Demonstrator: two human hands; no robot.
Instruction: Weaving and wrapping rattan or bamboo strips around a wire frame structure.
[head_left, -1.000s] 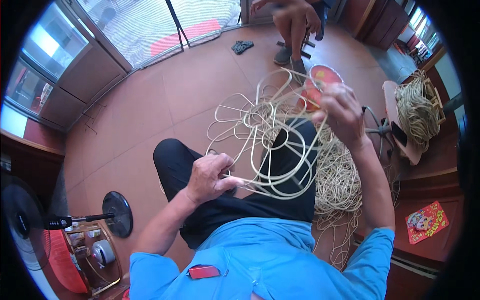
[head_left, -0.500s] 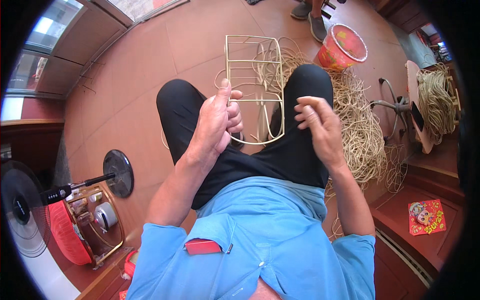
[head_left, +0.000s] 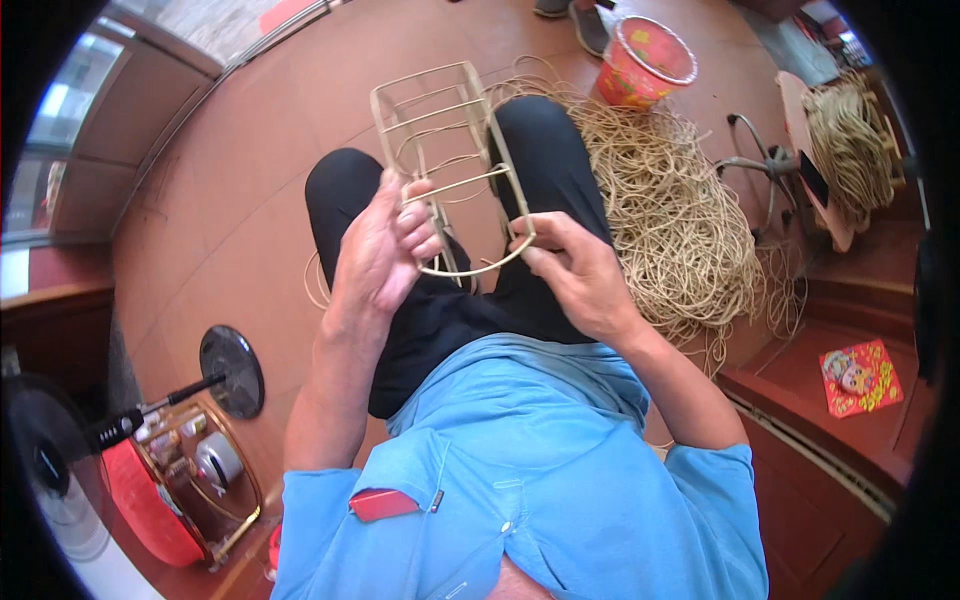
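A pale cream wire frame (head_left: pixel 448 187) with several crossbars and a rounded near end stands over my dark trousered legs, between my knees. My left hand (head_left: pixel 392 240) has its fingers wrapped round the left side of the frame. At the right corner of the curved end, my right hand (head_left: pixel 567 265) pinches the wire with thumb and fingertips. A large tangled heap of beige cord (head_left: pixel 680 220) lies on the floor beside my right leg.
A red patterned bucket (head_left: pixel 638 78) stands behind the heap, near another person's shoes (head_left: pixel 588 25). A chair (head_left: pixel 790 115) holding coiled cord (head_left: pixel 848 145) is at the right, with a red paper decoration (head_left: pixel 858 372) below. A fan (head_left: pixel 230 370) and red stool (head_left: pixel 145 500) are lower left.
The frame has been turned from a wide, looped view to a narrow side-on one. Since half a second ago, my right hand has moved from apart onto the wire.
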